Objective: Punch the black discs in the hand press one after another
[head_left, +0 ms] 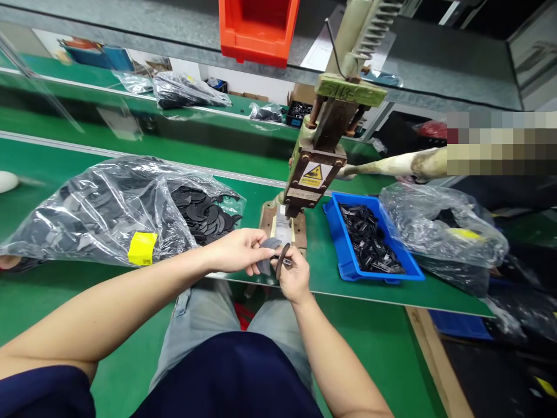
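Observation:
Just in front of the hand press [311,168], my two hands are close together over the table's front edge. My left hand [241,251] is closed on a small stack of dark grey crescent-shaped pieces [266,264]. Between the fingers of my right hand [296,276] is a single curved dark piece [281,260], with a small black part beside it too small to make out. The press base [265,220] lies right behind my fingers. To the left, an open clear plastic bag [108,203] holds many loose crescent pieces [204,215].
A blue bin [342,261] of small black parts [369,238] stands right of the press, beside another plastic bag [444,226]. The press's long handle [391,165] reaches out to the right. An orange bin [256,43] sits on the shelf above.

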{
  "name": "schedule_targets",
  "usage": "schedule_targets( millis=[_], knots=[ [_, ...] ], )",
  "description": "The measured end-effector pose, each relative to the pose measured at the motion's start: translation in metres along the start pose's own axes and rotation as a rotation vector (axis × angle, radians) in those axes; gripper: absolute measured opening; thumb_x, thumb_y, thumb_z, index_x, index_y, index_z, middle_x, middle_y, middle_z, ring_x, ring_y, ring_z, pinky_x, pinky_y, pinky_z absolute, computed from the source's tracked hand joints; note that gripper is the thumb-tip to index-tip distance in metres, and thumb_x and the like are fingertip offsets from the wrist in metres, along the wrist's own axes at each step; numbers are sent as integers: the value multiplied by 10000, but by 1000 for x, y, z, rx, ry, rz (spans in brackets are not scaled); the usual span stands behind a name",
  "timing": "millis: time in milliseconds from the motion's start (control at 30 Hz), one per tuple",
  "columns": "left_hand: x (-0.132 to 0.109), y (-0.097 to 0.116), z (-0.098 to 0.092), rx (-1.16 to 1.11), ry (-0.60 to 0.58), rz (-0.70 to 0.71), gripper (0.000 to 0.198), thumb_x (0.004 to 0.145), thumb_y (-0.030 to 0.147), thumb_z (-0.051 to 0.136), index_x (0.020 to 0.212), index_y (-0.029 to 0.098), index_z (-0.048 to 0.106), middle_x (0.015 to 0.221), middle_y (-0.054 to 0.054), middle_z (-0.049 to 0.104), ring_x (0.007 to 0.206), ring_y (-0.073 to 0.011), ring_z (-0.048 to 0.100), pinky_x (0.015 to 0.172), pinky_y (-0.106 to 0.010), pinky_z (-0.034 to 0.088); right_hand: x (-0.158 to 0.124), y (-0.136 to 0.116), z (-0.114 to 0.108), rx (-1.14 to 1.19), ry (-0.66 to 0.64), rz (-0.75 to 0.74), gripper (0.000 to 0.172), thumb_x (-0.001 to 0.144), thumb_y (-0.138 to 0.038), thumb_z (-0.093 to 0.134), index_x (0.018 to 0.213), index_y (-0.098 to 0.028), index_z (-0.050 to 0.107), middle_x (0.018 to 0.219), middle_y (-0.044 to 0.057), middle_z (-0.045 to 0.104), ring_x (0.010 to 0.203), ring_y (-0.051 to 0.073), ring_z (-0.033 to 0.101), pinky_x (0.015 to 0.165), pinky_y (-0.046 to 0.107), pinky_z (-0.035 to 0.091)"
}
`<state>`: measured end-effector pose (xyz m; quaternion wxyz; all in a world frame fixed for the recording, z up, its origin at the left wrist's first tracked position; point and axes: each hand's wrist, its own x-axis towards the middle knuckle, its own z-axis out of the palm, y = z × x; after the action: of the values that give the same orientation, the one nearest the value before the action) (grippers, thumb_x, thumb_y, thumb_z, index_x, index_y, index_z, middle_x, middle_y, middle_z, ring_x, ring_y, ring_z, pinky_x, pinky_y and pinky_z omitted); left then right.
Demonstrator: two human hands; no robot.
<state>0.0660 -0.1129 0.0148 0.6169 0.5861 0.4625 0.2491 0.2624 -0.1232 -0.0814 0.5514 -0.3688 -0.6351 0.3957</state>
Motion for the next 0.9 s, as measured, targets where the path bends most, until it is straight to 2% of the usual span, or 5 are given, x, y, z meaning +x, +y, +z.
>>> schedule_targets(
  millis=[400, 500, 667, 800, 900],
  knots=[
    [14, -5, -5, -201, -138, -112, 503, 765, 582, 859, 824, 166, 584, 631, -4, 673, 548, -142, 699, 489, -198, 530, -4, -8, -9, -224, -46, -85, 140, 985, -341, 592, 1001, -217, 653, 931, 39, 725, 837, 159, 675, 791, 305, 552],
    [15, -9, -13, -92, -98, -89, 510, 779, 611, 831, 842, 175, 575, 637, -1, 657, 568, -152, 682, 502, -226, 520, 3, -14, -20, -337, -128, -171, 127, 969, -304, 609, 1034, -221, 680, 947, 46, 734, 871, 176, 672, 826, 330, 530],
    [5, -5, -6, 282, 250, 237, 375, 871, 544, 754, 935, 197, 627, 822, 2, 645, 720, -132, 595, 643, -254, 485, 7, -17, -30, -486, -196, -291, 125, 976, -262, 583, 1036, -216, 683, 961, 75, 721, 884, 194, 643, 823, 361, 511],
    [5, -8, 5, 511, 201, 314, 407, 927, 490, 670, 691, 187, 537, 723, 20, 528, 689, -125, 471, 646, -262, 388, 6, -14, -32, -541, -246, -354, 136, 969, -231, 585, 1061, -214, 683, 975, 82, 726, 883, 197, 639, 814, 367, 515],
    [10, -18, 6, 376, 117, 201, 447, 927, 499, 650, 665, 191, 461, 656, 48, 430, 622, -105, 383, 593, -251, 321, 4, -13, -33, -531, -283, -395, 156, 954, -210, 604, 1089, -213, 683, 997, 85, 736, 891, 196, 657, 822, 366, 537]
  ],
)
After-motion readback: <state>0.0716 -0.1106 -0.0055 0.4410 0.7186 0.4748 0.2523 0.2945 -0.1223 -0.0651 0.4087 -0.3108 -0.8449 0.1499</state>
